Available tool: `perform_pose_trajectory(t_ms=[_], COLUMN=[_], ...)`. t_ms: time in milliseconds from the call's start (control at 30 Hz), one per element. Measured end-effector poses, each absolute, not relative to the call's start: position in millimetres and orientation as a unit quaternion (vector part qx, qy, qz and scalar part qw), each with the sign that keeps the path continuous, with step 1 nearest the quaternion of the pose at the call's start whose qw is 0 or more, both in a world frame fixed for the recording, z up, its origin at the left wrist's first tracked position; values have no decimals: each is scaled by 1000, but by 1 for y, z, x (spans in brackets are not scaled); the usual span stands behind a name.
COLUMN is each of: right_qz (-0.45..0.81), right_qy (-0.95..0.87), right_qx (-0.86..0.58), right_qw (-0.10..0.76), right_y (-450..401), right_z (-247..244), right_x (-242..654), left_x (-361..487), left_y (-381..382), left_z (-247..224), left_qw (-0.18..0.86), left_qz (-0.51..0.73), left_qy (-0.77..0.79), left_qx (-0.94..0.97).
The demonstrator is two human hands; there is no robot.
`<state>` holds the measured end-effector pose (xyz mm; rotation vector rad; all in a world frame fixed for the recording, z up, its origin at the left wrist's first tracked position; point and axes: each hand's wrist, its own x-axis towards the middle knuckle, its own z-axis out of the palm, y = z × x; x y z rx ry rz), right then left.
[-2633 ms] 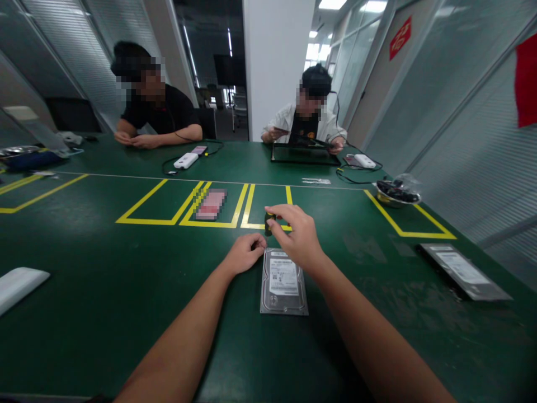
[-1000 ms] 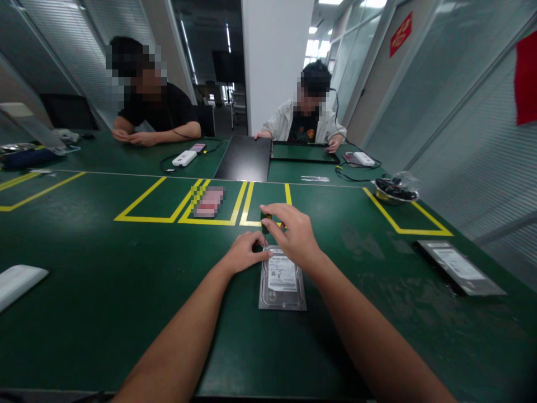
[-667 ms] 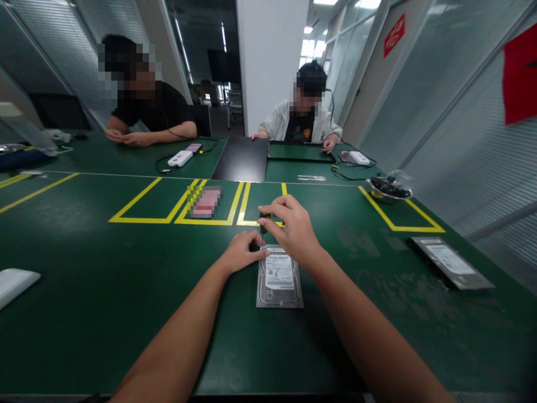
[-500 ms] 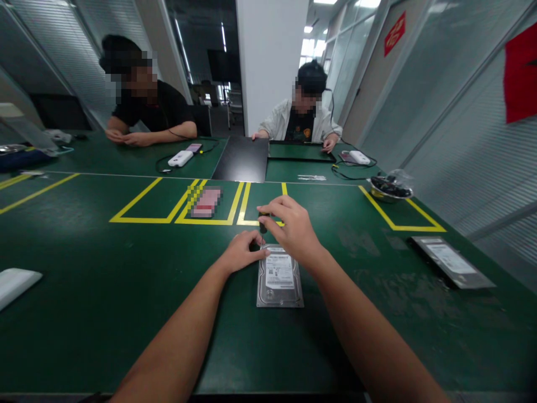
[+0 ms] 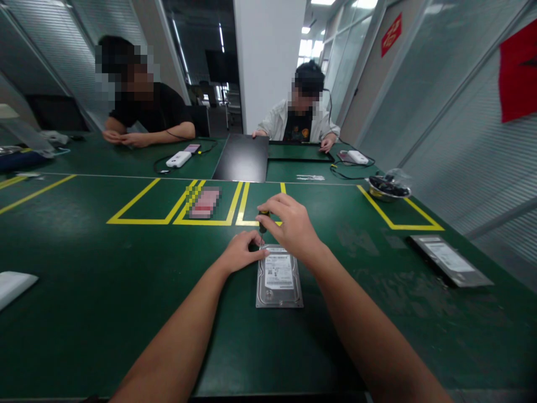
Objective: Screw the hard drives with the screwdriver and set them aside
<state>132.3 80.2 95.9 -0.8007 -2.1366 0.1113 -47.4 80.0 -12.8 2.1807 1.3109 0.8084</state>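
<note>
A silver hard drive (image 5: 279, 280) lies flat on the green table, its white label facing up. My right hand (image 5: 296, 224) pinches the dark handle of a screwdriver (image 5: 263, 221) between thumb and fingers. The screwdriver stands upright, with its thin shaft pointing down at the drive's far left corner. There my left hand (image 5: 243, 252) grips the drive, its thumb on the top face and its fingers curled close to the shaft. The fingers hide the screwdriver's tip and that corner.
To the right lie another hard drive (image 5: 451, 260) and a metal bowl (image 5: 389, 190) of dark parts. A pink phone-like object (image 5: 205, 202) sits inside yellow tape. Across the table are two people, one touching a black panel (image 5: 243, 157). A white object (image 5: 14, 285) is at left.
The whole view has shifted very slightly. Both hands keep their places at the drive, and the screwdriver is still upright at the same corner.
</note>
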Motion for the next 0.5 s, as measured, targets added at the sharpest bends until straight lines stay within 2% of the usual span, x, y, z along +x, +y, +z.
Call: perform_pose_trajectory(t_ms=[300,500], right_qz=[49,52], right_qy=[-834,-843], right_qx=[-330,-335], right_qw=[440,419], right_y=[79,80], right_z=[92,96], right_x=[131,131], left_x=[-46,-46], left_y=[79,78], left_z=[-11,-9], left_qw=[243,283], left_qz=[299,323], left_qy=[489,472], left_qx=[783,770])
